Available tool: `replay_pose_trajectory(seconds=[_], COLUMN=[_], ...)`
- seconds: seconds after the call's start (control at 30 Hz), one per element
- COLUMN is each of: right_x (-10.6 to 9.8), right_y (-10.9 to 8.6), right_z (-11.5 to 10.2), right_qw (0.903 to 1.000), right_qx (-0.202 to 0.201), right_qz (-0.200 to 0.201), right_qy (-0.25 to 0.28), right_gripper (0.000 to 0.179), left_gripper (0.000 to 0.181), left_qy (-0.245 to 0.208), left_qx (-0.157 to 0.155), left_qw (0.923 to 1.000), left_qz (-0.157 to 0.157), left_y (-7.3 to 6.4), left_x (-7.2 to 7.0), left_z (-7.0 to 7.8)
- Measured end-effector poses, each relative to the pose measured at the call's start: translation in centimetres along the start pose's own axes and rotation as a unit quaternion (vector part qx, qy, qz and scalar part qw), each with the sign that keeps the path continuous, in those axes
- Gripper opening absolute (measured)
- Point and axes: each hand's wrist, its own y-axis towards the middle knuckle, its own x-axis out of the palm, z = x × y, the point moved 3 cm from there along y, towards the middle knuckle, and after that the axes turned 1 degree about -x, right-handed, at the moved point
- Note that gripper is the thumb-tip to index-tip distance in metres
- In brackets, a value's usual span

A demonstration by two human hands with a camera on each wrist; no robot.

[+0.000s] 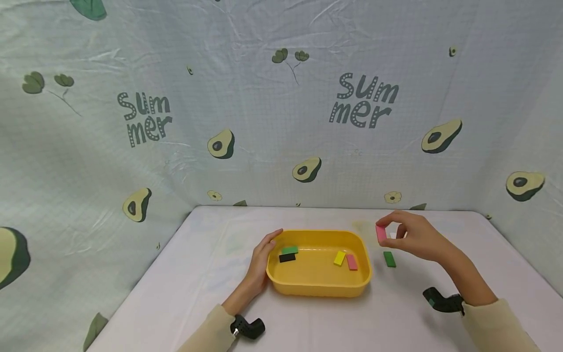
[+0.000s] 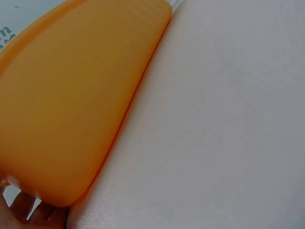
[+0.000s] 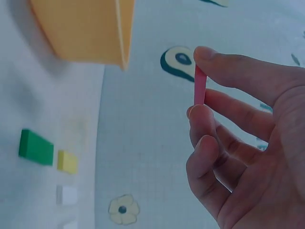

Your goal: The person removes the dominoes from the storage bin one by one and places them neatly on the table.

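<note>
the right hand (image 1: 418,239) pinches a pink block (image 1: 380,233) between thumb and fingertips, holding it on edge in the air just off the right side of the yellow tray (image 1: 316,286). in the right wrist view the same pink block (image 3: 199,86) shows as a thin upright slab, thumb on its top end and a finger under it, the other fingers curled loosely below.

the left hand (image 1: 263,259) rests against the left wall of the yellow tray, fingers straight and lying along the rim, thumb side near the far corner (the left wrist view shows only the tray's orange-yellow outer wall (image 2: 71,105) and a sliver of palm, so the finger grip cannot be judged from there).

inside the tray lie four blocks: a green block (image 1: 290,250) touching a black block (image 1: 287,257) at the left end, and a yellow block (image 1: 339,257) just beside another pink piece (image 1: 352,262) toward the right end.

on the white worktop (image 1: 176,293), directly below the right hand, lies a dark green block (image 1: 389,259). the right wrist view shows this green one (image 3: 35,147) with a small yellow piece (image 3: 67,161) just beside it and a white piece (image 3: 66,194) near that.

nothing stands between the held block and the tray's right rim. a cloth printed with avocados and "summer" (image 1: 365,105) hangs behind and to both sides of the worktop.
</note>
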Motion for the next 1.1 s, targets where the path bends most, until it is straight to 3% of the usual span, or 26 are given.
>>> replay_pose_trajectory(seconds=[0.47, 0.73, 1.1], right_x=[-0.5, 0.4, 2.6], right_y=[-2.0, -2.6, -2.5], right_z=[5.9, 8.9, 10.0], right_qw=[0.9934, 0.9894, 0.9820], right_qx=[0.102, 0.123, 0.137], right_qz=[-0.045, -0.069, -0.113], right_qy=[0.027, 0.032, 0.066], right_gripper=[0.051, 0.050, 0.045], left_gripper=[0.047, 0.047, 0.046], left_qy=[-0.006, -0.007, -0.001], left_qx=[-0.001, -0.004, -0.003], left_qw=[1.0000, 1.0000, 1.0000], left_qz=[-0.003, 0.001, 0.006], left_y=[0.2, 0.3, 0.2], left_x=[0.1, 0.2, 0.0], left_z=[0.0, 0.1, 0.1])
